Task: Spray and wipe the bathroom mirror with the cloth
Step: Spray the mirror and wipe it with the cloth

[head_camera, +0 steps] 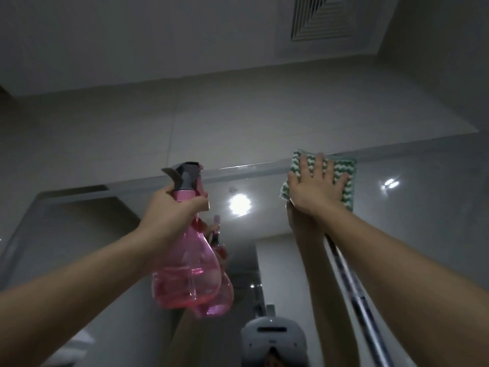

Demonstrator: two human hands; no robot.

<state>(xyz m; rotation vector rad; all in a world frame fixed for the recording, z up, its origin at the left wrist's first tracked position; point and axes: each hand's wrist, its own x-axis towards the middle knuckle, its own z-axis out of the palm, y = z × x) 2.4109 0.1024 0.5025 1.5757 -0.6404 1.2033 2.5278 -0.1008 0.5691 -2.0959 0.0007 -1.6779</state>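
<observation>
The mirror (397, 207) is glossy, smooth glass. Against its top edge lies a woven, textured cloth (344, 178); left of it, a translucent pink plastic spray bottle (190, 274).

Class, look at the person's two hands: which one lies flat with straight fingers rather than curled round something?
The right hand: its fingers are spread flat, pressing the green-and-white cloth against the mirror. The left hand grips the pink spray bottle.

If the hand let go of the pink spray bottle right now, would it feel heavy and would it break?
Probably not very heavy: the pink spray bottle shows liquid only in its lower part. It looks like see-through plastic, so it would likely bounce, not shatter. The left hand grips its narrow neck; the rounded body might roll.
</observation>
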